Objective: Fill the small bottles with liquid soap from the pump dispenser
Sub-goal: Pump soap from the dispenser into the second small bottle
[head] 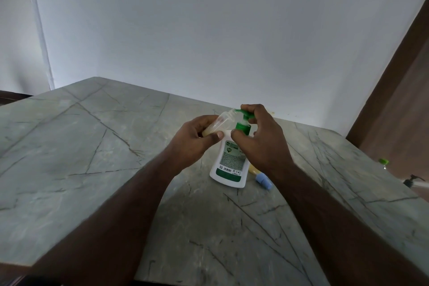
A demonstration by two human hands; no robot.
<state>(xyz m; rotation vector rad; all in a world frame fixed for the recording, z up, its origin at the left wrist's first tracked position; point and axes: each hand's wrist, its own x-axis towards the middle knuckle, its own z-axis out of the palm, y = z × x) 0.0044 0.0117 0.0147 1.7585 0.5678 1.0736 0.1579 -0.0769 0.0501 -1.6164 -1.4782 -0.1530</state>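
While the white pump dispenser [229, 160] stands upright on the grey veined tabletop [92, 137], both bare hands work at its top. The left hand [195, 141] grasps a small clear bottle [221, 123], thumb pressed across its lower end and fingers wrapped behind it; the bottle is tilted, its open neck raised toward the right and meeting the tip of the green spout [239, 112]. A pale yellowish liquid sits in the bottle's lower end, near the thumb, and the upper part looks clear. The right hand [260, 137] is curled over the green pump head [247, 116], fingers on top of it and the thumb lying beside the green collar [242, 128] below; whether the head is pressed down I cannot tell. The dispenser's label, with green print and a green band near the base, faces the camera. Just behind the dispenser's right side, partly hidden by the right wrist, a small yellowish bottle [253, 171] lies on the tabletop, and a light blue cap [263, 182] rests just beside it. Far to the right, beyond the table's edge, a green-capped bottle [383, 162] and a dark pump top [414, 180] show against a brown surface.
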